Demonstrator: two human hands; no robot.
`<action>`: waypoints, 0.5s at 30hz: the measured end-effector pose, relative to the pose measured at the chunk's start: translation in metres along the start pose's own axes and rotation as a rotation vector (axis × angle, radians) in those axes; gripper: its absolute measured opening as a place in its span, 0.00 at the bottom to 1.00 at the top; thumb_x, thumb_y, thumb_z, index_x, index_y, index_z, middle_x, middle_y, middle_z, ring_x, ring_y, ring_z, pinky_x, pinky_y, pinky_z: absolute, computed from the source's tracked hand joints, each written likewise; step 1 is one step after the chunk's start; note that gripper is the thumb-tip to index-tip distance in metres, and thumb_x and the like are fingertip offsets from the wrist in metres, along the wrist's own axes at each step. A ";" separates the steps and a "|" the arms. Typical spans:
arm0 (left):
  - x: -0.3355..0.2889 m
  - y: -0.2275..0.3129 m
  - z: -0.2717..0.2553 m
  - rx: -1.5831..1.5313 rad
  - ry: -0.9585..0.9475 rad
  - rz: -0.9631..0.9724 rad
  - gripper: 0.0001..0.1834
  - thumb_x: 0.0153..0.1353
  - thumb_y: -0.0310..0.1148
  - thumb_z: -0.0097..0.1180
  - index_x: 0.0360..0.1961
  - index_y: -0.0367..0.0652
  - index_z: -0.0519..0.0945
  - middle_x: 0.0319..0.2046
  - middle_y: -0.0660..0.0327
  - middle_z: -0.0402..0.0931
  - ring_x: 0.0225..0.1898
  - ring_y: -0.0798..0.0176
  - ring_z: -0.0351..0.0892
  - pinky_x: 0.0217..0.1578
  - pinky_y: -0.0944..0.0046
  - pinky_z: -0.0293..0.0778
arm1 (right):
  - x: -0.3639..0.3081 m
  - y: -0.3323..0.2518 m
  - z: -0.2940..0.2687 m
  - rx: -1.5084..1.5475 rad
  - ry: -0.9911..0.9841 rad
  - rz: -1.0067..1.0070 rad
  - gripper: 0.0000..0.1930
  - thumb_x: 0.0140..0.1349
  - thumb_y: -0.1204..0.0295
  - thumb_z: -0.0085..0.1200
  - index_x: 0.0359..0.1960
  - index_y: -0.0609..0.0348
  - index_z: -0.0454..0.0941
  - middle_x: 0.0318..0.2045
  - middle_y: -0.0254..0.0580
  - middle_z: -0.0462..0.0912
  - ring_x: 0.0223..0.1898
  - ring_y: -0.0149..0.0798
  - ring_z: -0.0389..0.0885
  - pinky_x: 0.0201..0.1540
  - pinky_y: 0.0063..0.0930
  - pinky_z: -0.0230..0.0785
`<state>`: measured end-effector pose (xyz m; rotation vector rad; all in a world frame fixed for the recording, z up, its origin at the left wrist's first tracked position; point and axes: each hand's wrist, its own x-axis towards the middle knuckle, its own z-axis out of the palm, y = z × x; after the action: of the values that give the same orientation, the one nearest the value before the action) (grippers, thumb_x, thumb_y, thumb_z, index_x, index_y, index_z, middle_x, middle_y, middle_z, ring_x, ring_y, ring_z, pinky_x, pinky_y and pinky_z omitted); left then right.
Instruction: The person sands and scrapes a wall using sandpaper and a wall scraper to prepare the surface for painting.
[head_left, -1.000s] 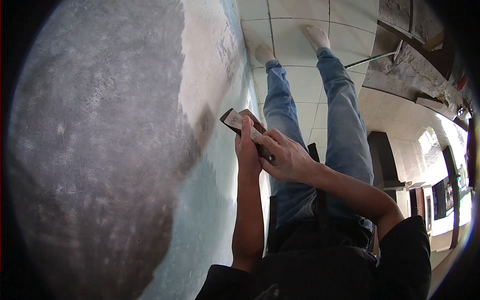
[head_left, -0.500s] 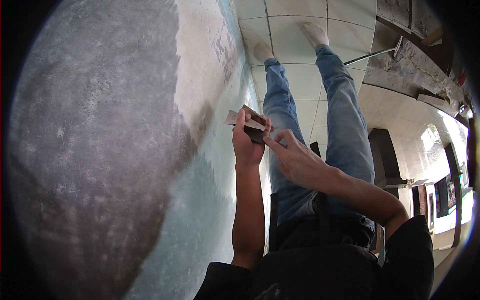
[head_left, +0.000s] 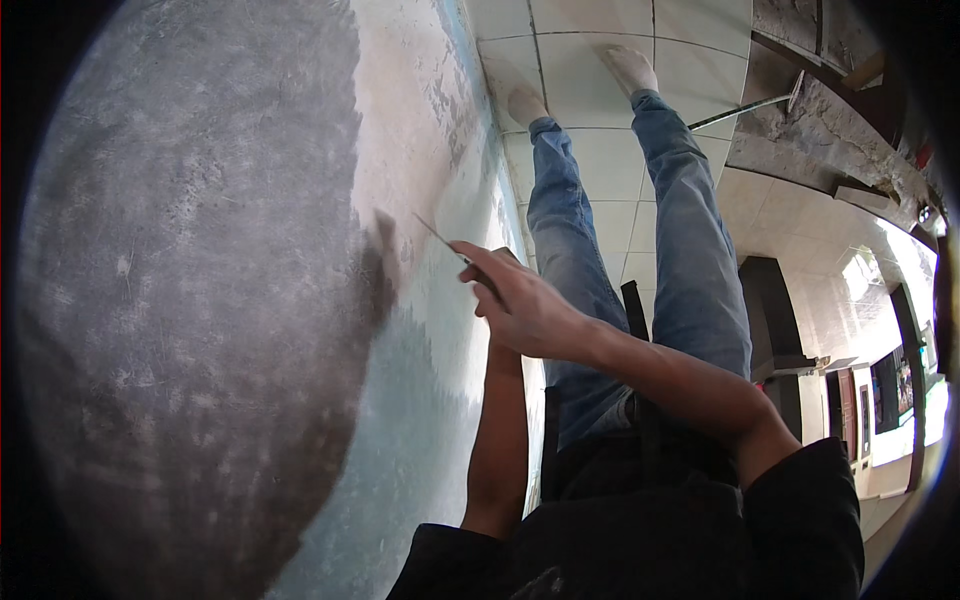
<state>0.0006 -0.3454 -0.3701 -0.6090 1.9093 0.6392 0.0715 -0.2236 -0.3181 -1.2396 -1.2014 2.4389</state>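
Observation:
My right hand point(head_left: 528, 308) is closed around a scraper with a thin flat blade point(head_left: 438, 235), seen almost edge-on. The blade points up and left in front of the wall point(head_left: 200, 250); whether it touches the wall I cannot tell. Behind the right hand, my left hand is almost wholly hidden, and only my left forearm point(head_left: 497, 430) shows plainly. A small brownish corner of a flat plate point(head_left: 508, 255) sticks out past the right hand's knuckles, where the left hand is.
Smooth grey coating covers much of the wall, beside a pale patch point(head_left: 395, 120) and worn turquoise paint point(head_left: 400, 430). White tiles point(head_left: 590, 80) lie under my bare feet point(head_left: 630, 68). To the right are a rough cement strip point(head_left: 825, 135) and a dark piece of furniture point(head_left: 770, 310).
My right hand has moved left and up across the left hand, now with a scraper in it. The two flat plates seen in the left hand before are mostly out of sight.

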 end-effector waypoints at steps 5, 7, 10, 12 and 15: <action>-0.006 -0.011 0.006 0.138 0.044 0.039 0.18 0.71 0.50 0.48 0.36 0.46 0.70 0.33 0.63 0.69 0.33 0.64 0.73 0.32 0.59 0.81 | 0.031 -0.022 0.030 -0.007 -0.107 0.155 0.29 0.76 0.61 0.36 0.75 0.45 0.45 0.30 0.59 0.79 0.31 0.50 0.82 0.43 0.44 0.71; -0.003 -0.010 0.002 0.123 0.042 0.033 0.17 0.70 0.48 0.49 0.36 0.44 0.71 0.33 0.61 0.69 0.33 0.64 0.74 0.33 0.59 0.82 | 0.037 -0.032 0.038 0.052 -0.140 0.196 0.29 0.77 0.58 0.31 0.76 0.42 0.39 0.16 0.55 0.76 0.22 0.53 0.81 0.37 0.46 0.72; 0.000 -0.002 0.000 0.114 0.040 0.027 0.17 0.69 0.47 0.51 0.34 0.43 0.70 0.33 0.59 0.69 0.34 0.63 0.74 0.35 0.58 0.83 | 0.041 -0.038 0.044 0.030 -0.202 0.280 0.30 0.77 0.57 0.31 0.76 0.41 0.38 0.16 0.50 0.76 0.24 0.51 0.82 0.50 0.53 0.69; 0.000 0.004 -0.002 0.117 0.037 0.017 0.17 0.69 0.47 0.51 0.34 0.43 0.70 0.33 0.58 0.70 0.34 0.63 0.74 0.35 0.58 0.83 | 0.043 -0.037 0.042 -0.022 -0.213 0.291 0.30 0.77 0.57 0.31 0.76 0.40 0.38 0.15 0.47 0.76 0.24 0.50 0.82 0.57 0.62 0.59; -0.001 0.012 -0.005 0.182 0.078 0.030 0.17 0.69 0.47 0.51 0.34 0.42 0.70 0.34 0.57 0.70 0.35 0.62 0.74 0.35 0.59 0.83 | 0.044 -0.035 0.041 -0.049 -0.224 0.293 0.30 0.77 0.57 0.32 0.76 0.40 0.38 0.14 0.42 0.75 0.23 0.47 0.82 0.64 0.75 0.37</action>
<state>-0.0105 -0.3400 -0.3651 -0.4965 2.0262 0.4601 0.0061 -0.2039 -0.3060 -1.2620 -1.2149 2.8409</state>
